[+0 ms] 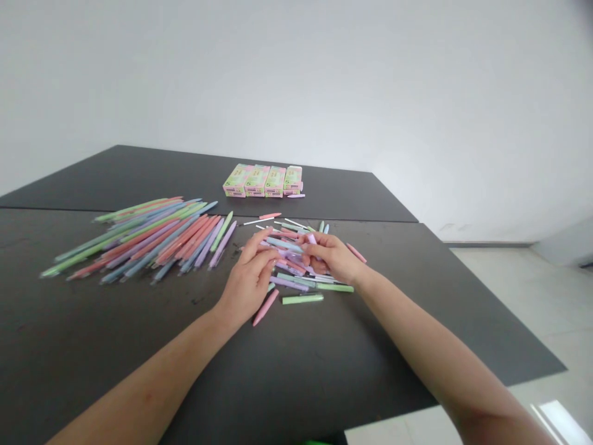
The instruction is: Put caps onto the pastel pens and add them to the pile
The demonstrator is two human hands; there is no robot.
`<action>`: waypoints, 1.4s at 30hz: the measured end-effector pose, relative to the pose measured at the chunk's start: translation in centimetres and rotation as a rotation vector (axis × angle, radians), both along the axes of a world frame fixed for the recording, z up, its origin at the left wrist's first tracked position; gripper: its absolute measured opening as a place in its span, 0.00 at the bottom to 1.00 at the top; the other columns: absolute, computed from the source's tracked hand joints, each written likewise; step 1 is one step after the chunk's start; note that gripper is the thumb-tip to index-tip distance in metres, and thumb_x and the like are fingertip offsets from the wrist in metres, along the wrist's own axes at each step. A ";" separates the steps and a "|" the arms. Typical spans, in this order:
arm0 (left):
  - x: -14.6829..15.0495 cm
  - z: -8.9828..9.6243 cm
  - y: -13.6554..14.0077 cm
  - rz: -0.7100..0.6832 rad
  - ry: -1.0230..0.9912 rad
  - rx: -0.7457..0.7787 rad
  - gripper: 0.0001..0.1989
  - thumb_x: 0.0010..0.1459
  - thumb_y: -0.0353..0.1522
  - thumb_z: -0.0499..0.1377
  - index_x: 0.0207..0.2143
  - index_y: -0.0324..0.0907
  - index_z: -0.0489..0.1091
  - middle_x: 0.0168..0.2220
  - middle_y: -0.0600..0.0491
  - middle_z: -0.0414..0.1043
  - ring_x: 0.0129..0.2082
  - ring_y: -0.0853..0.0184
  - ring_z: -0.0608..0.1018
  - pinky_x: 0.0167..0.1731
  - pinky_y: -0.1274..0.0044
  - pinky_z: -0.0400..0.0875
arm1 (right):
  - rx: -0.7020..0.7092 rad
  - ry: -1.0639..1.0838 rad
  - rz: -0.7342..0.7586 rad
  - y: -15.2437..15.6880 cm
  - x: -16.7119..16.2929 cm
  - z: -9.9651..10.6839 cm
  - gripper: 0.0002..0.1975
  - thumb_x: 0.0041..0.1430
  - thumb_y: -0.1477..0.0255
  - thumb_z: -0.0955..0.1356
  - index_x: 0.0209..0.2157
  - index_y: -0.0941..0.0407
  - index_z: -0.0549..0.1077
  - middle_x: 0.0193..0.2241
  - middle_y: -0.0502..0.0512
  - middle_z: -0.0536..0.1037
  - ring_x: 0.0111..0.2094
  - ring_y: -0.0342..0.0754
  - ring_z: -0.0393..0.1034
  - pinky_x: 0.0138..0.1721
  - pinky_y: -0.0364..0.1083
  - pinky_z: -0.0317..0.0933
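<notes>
My right hand (332,257) is closed on a light purple pen barrel (312,238), which sticks up between its thumb and fingers. My left hand (248,281) hovers at the left side of a loose pile of pen parts, its fingers bent and apart. Between the two hands lies a light blue barrel (283,245). The pile mixes pink, purple, green and blue barrels with thin white refills (319,279). Nearest me are a green barrel (302,299) and a pink tapered barrel (265,308). Fingers hide part of the pile.
Left of the pile, many long pens (152,238) in several colours lie fanned out on the dark table (115,346). Several green and pink boxes (256,180) stand in a row at the back, with a purple piece (296,196) beside them. A pale wall (296,80) rises behind.
</notes>
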State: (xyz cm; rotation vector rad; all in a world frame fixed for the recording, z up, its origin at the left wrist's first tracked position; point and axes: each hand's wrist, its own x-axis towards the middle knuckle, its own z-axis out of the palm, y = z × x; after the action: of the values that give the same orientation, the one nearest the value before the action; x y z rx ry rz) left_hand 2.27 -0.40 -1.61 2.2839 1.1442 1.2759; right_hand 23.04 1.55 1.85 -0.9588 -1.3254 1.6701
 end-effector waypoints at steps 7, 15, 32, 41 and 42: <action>-0.1 -0.2 0.4 -0.056 0.031 0.049 0.13 0.64 0.27 0.49 0.38 0.40 0.74 0.51 0.45 0.70 0.53 0.62 0.73 0.54 0.70 0.68 | 0.014 0.243 0.017 -2.2 -1.4 -0.2 0.12 0.55 0.66 0.71 0.38 0.57 0.71 0.21 0.47 0.74 0.13 0.33 0.50 0.15 0.38 0.43; 0.1 -0.4 0.3 -0.114 0.001 0.068 0.10 0.63 0.26 0.52 0.39 0.40 0.73 0.52 0.46 0.71 0.53 0.64 0.73 0.54 0.74 0.68 | 0.018 0.382 0.094 -3.1 -0.6 -0.2 0.13 0.54 0.72 0.69 0.42 0.57 0.75 0.29 0.52 0.78 0.16 0.35 0.52 0.15 0.39 0.43; 0.0 -0.2 0.3 -0.068 0.012 -0.028 0.12 0.64 0.28 0.51 0.38 0.41 0.74 0.53 0.46 0.69 0.52 0.62 0.73 0.49 0.68 0.74 | 0.138 0.135 -0.120 -2.1 -0.4 -1.0 0.12 0.54 0.65 0.71 0.36 0.58 0.71 0.22 0.49 0.76 0.12 0.34 0.52 0.14 0.38 0.42; -1.1 -1.2 1.7 0.133 0.095 -0.173 0.12 0.59 0.31 0.54 0.37 0.43 0.79 0.35 0.49 0.71 0.38 0.62 0.75 0.39 0.68 0.77 | 0.089 0.227 -0.305 -1.0 1.3 0.3 0.11 0.50 0.69 0.72 0.36 0.57 0.71 0.25 0.50 0.77 0.14 0.35 0.50 0.15 0.40 0.40; -1.2 -1.3 1.7 0.123 0.103 -0.163 0.12 0.60 0.31 0.54 0.38 0.44 0.79 0.35 0.50 0.72 0.38 0.62 0.75 0.40 0.67 0.76 | 0.066 0.222 -0.282 -1.1 1.2 0.2 0.11 0.50 0.68 0.72 0.36 0.57 0.71 0.25 0.50 0.77 0.14 0.35 0.49 0.15 0.40 0.40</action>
State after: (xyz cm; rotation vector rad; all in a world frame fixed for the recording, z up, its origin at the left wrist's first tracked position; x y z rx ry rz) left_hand 1.11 1.30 -2.87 2.2105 1.3895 1.0730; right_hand 24.21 0.49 2.02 -0.8507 -1.0397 1.4601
